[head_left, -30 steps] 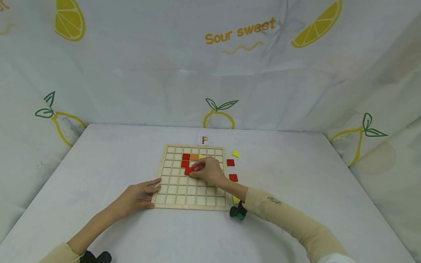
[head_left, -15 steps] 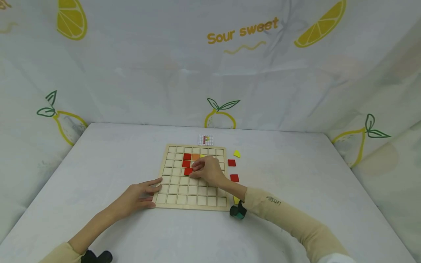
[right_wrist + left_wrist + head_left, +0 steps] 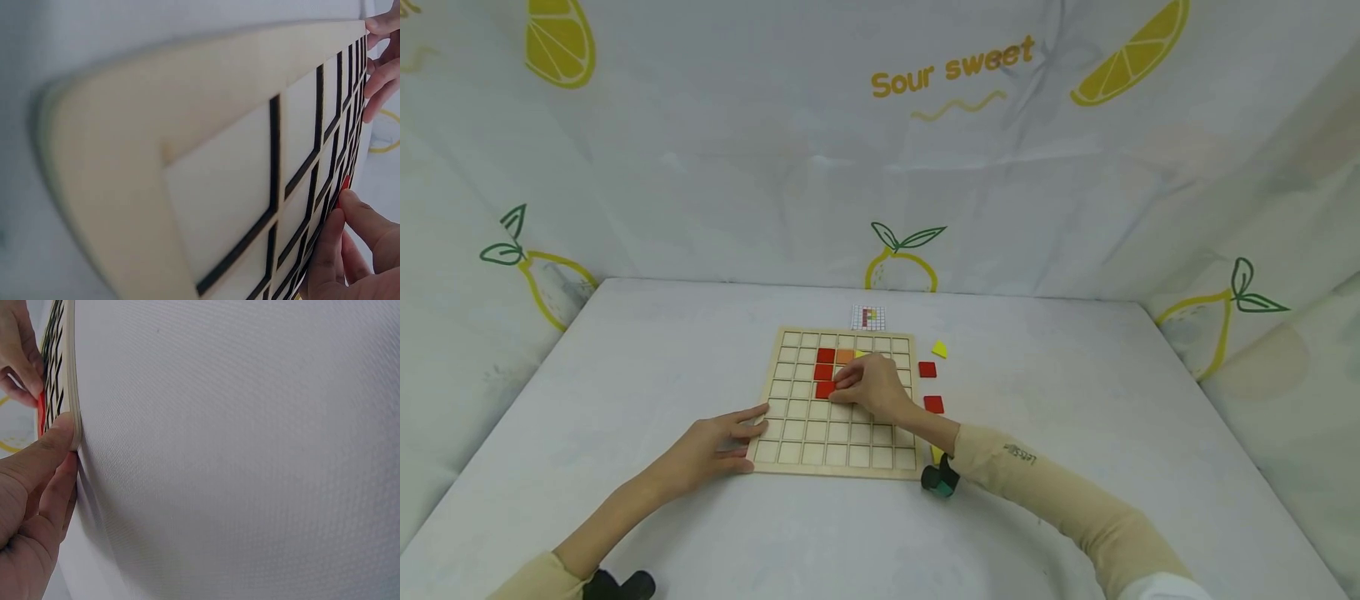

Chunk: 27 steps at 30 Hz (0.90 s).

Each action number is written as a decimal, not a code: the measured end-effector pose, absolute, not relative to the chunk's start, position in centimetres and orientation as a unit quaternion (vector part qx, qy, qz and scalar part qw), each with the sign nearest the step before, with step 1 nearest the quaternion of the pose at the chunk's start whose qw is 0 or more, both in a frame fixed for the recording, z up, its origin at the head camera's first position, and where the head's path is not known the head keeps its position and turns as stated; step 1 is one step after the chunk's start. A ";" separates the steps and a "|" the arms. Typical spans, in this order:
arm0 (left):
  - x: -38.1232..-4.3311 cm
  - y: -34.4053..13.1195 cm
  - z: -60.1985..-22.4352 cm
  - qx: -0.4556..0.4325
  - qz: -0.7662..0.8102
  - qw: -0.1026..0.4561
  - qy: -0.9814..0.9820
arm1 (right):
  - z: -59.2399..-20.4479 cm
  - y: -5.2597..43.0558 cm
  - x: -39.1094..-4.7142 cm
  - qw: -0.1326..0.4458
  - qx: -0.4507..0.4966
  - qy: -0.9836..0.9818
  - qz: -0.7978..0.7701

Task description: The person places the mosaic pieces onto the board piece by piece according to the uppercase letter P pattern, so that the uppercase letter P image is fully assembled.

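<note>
A wooden grid board (image 3: 803, 432) lies on the table, and my left hand (image 3: 711, 450) rests against its left edge, thumb at the near corner. The fingers are spread along that edge. My right hand (image 3: 878, 390) pinches a red square tile (image 3: 823, 390) between thumb and fingertips, at a cell in the third row. Above that tile are a red tile (image 3: 823, 372) and, in the row beyond, another red tile (image 3: 825, 356). Right of the latter sits an orange tile (image 3: 845, 356), then a yellow piece (image 3: 861, 354) partly hidden by the right hand.
Loose on the table right of the board lie a yellow triangle (image 3: 940, 349), a red tile (image 3: 927, 369), another red tile (image 3: 933, 404) and a yellow piece (image 3: 936, 454) partly covered by the right arm. A small printed pattern card (image 3: 868, 317) lies behind the board.
The red tile in my right hand has gone from tilted to square with its cell, shifting slightly left under the red column. My left hand has stayed on the board's edge.
</note>
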State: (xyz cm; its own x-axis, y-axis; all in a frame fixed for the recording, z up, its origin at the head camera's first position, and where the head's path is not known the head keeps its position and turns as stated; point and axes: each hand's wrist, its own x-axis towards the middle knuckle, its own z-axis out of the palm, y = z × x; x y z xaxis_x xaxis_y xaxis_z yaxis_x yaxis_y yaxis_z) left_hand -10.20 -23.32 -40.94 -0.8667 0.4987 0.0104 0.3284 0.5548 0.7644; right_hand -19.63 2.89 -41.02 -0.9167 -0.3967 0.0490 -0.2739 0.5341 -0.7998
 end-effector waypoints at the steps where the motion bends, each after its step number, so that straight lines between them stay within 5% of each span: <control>1: -10.2 -23.3 -40.9 0.235 0.409 0.105 0.875 | -41.0 2.9 -19.6 0.068 -0.194 0.872 -0.443; 27: -10.3 -23.5 -41.3 0.232 0.419 0.110 0.871 | -40.6 3.0 -19.6 0.098 -0.198 0.865 -0.450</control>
